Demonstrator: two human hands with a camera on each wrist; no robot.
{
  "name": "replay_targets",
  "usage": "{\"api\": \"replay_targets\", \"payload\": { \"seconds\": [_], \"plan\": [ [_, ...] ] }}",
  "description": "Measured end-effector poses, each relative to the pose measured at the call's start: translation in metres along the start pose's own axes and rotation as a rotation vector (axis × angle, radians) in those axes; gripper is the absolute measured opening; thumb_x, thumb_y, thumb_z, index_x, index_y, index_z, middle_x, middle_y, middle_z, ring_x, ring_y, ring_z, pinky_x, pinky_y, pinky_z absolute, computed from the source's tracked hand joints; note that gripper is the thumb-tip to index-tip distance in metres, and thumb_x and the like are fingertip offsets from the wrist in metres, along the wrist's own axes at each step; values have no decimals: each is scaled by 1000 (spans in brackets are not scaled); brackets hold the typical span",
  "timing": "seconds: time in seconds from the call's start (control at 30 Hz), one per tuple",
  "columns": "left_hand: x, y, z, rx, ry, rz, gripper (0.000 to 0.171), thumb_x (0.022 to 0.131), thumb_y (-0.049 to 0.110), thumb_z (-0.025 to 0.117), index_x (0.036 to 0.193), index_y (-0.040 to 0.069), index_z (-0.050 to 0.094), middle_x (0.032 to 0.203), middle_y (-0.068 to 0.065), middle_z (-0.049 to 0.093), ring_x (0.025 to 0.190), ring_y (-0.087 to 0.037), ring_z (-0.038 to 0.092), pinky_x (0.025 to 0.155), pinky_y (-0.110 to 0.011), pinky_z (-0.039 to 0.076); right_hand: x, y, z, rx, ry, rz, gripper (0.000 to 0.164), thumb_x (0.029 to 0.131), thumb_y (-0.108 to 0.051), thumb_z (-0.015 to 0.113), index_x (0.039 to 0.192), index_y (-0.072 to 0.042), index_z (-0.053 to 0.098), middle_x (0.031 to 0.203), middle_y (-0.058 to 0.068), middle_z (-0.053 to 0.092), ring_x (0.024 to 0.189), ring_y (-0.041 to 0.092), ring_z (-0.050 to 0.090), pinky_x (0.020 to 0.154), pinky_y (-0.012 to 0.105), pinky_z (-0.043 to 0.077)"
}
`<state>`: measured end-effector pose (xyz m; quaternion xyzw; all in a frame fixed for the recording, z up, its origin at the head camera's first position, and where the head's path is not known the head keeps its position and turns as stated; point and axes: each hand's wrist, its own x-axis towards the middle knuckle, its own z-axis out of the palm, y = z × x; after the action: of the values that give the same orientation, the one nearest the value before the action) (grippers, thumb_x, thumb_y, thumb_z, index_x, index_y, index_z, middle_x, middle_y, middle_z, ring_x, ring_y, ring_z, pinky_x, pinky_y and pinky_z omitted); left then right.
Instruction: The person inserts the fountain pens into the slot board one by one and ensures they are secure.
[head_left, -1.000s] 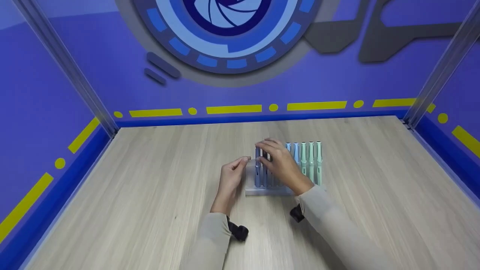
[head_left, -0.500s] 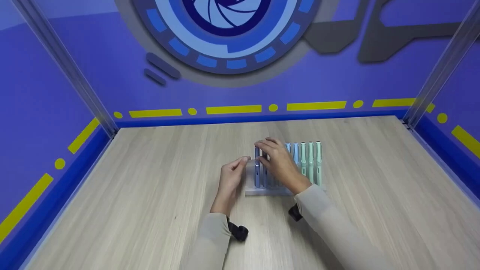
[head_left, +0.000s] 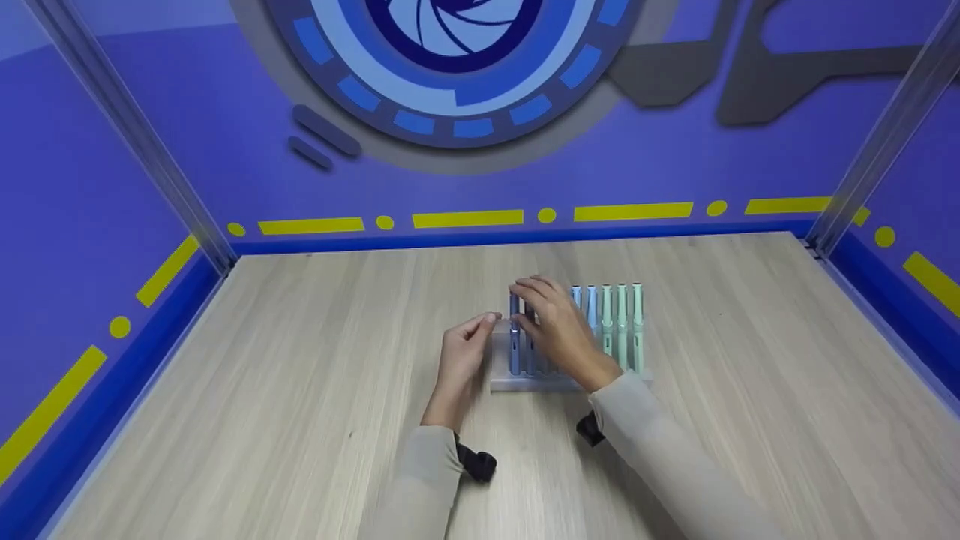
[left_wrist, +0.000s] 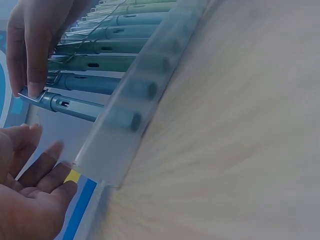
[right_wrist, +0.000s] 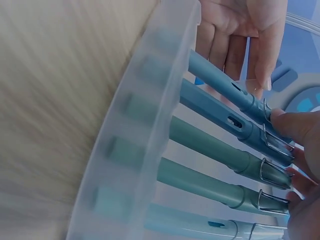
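Note:
A clear pen stand holds a row of upright capped pens, dark blue at the left, light blue and light green to the right. My right hand pinches the cap of the leftmost dark blue pen; in the right wrist view its thumb lies by that pen's metal clip. The pen's lower end sits in the stand's base. At the stand's left side, my left hand pinches the upper edge of the clear back panel. The right hand hides the middle pens in the head view.
The stand rests on a light wood-grain table. Blue printed walls with yellow marks enclose the table at the back and sides. Each wrist wears a small black camera.
My right hand and forearm have shifted very slightly left. The left hand, the stand and the pens look unmoved.

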<state>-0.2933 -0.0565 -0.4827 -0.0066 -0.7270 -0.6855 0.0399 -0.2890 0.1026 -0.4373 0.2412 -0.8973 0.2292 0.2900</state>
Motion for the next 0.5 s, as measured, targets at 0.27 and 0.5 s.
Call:
{"api": "replay_targets", "payload": {
  "seconds": [0.27, 0.5],
  "plan": [
    [-1, -1, -2, 64, 35, 6, 30, 99, 25, 55, 114, 5, 70, 121, -10, 68, 122, -25, 59, 109, -41, 44, -5, -3, -6, 37, 23, -33, 36, 91, -22, 67, 125, -8, 62, 129, 9, 62, 126, 27, 53, 113, 45, 39],
    [2, 6, -14, 163, 88, 31, 34, 102, 29, 47, 125, 11, 63, 134, -8, 60, 130, -24, 52, 112, -39, 41, -11, -2, -28, 27, -59, 61, 53, 96, -33, 59, 143, -12, 46, 148, 11, 45, 140, 30, 37, 120, 49, 26]
  ]
}}
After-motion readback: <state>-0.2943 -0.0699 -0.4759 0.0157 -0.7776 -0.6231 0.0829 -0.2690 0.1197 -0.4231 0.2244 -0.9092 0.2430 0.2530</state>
